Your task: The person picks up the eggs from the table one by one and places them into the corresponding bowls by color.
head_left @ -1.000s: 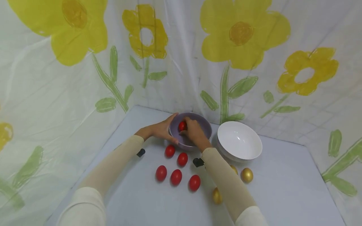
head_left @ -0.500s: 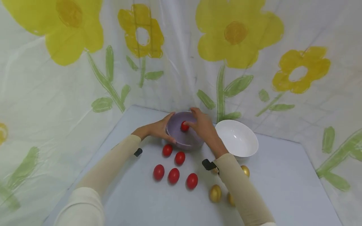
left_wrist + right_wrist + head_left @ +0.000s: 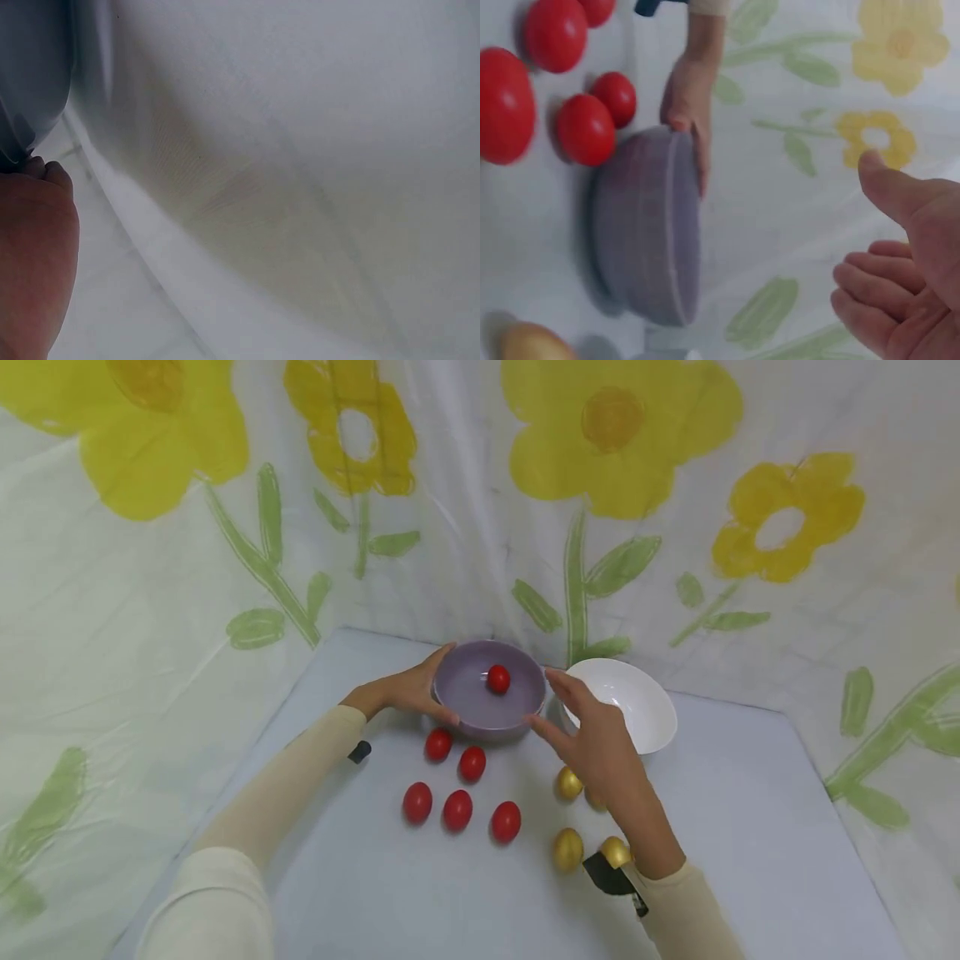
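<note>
A purple bowl (image 3: 480, 710) stands at the back of the table with one red egg (image 3: 498, 679) lying inside it. My left hand (image 3: 409, 688) holds the bowl's left side, thumb toward the front and fingers toward the back; the left wrist view catches only part of this hand (image 3: 37, 255) at the bowl's edge. Off the bowl's right side, my right hand (image 3: 600, 739) is spread with thumb and fingers apart and nothing between them. In the right wrist view its palm (image 3: 930, 300) faces the bowl (image 3: 641, 225) across a gap.
Several red eggs (image 3: 457, 811) lie on the table in front of the purple bowl. Several gold eggs (image 3: 567, 850) lie to their right, partly hidden by my right hand and wrist. A white bowl (image 3: 651, 706) stands beside the purple one. A flowered curtain (image 3: 465, 568) hangs behind.
My right hand has let go of the red egg inside the purple bowl and drawn back out to the right. My left hand stays on the bowl.
</note>
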`<state>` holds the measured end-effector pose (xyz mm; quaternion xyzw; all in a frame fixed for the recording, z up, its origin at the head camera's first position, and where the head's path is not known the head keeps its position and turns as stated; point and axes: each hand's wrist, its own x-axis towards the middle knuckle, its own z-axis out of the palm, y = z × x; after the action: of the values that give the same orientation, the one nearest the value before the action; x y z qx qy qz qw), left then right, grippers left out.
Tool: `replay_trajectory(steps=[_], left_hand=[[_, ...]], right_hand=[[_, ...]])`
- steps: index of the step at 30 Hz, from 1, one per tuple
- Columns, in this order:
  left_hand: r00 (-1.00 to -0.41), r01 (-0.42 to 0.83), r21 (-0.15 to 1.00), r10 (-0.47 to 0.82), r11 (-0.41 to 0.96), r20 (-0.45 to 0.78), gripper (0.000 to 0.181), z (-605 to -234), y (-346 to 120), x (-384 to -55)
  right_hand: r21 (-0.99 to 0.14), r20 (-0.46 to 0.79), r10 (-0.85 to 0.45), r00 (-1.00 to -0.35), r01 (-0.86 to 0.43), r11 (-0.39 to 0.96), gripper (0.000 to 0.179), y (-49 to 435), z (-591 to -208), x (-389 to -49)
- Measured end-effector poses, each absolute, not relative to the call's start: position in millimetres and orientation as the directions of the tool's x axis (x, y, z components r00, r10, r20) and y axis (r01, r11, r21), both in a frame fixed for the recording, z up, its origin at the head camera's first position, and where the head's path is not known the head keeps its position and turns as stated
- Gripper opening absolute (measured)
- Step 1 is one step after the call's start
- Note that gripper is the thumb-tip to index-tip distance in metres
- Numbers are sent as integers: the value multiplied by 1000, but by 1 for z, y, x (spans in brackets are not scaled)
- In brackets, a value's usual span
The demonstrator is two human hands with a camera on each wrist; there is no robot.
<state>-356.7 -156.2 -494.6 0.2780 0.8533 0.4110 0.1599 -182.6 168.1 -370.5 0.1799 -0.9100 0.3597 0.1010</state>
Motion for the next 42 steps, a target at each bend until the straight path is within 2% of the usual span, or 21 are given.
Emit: replay_trajectory(steps=[3,7,14,20,28,36,39,42], left_hand=[[-792,350,786,609,510,-42,142,-495,-160,-358],[-805,346,779,593,523,-40,140,-494,-166,-358],[-810,334,781,585,528,-50,137,-491,-167,-357],[-804,339,794,594,505,-35,138,-492,-165,-358],[-790,347,812,612,469,-16,138,-491,-160,-357],[-790,353,807,613,474,-15,142,-493,-158,-357],[-782,351,814,623,463,-17,143,-494,-156,-357],[-774,356,821,634,447,-9,140,-495,-154,-357]], right_hand=[[-597,258,-273,-927,-375,709,78,166,-386,-166],[-503,199,-319,-927,-376,778,77,157,-413,-150],[-392,-18,-344,-939,-310,866,73,144,-449,-131],[-292,-55,-372,-927,-341,894,66,139,-461,-123],[-343,-43,-391,-919,-354,870,51,137,-469,-119],[-384,-30,-392,-919,-352,854,52,144,-469,-124],[-427,-23,-378,-926,-333,841,54,148,-459,-128],[-463,46,-357,-933,-337,820,55,154,-440,-137]])
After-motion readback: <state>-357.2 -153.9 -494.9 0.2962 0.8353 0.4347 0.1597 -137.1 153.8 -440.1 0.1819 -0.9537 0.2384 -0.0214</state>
